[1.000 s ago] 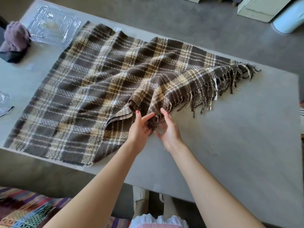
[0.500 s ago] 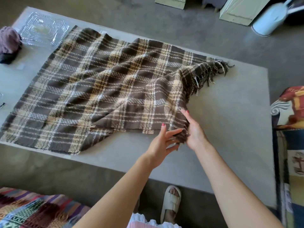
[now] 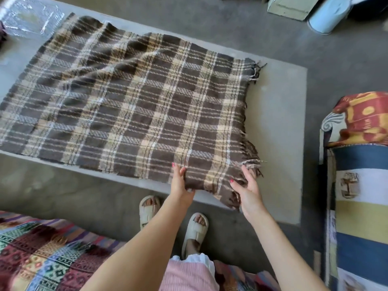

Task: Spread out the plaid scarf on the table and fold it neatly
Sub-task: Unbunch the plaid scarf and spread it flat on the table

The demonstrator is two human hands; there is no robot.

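The brown and cream plaid scarf (image 3: 130, 101) lies spread over most of the low grey table (image 3: 281, 114), with a few ripples near its far left. Its fringed right edge runs down the right side. My left hand (image 3: 180, 181) pinches the near edge of the scarf at the table's front. A little to the right, my right hand (image 3: 247, 190) grips the near right fringed corner, which hangs slightly over the table edge.
A clear glass tray (image 3: 31, 17) sits at the table's far left corner. A patterned blanket (image 3: 42, 253) lies at lower left, a striped cushioned seat (image 3: 361, 185) at right. A pale blue can (image 3: 327, 15) and a box (image 3: 291, 7) stand on the floor beyond.
Both hands have drawn the folded-over corner toward me and to the right, so the scarf now lies opened out flat. The hands have moved apart along its near edge.
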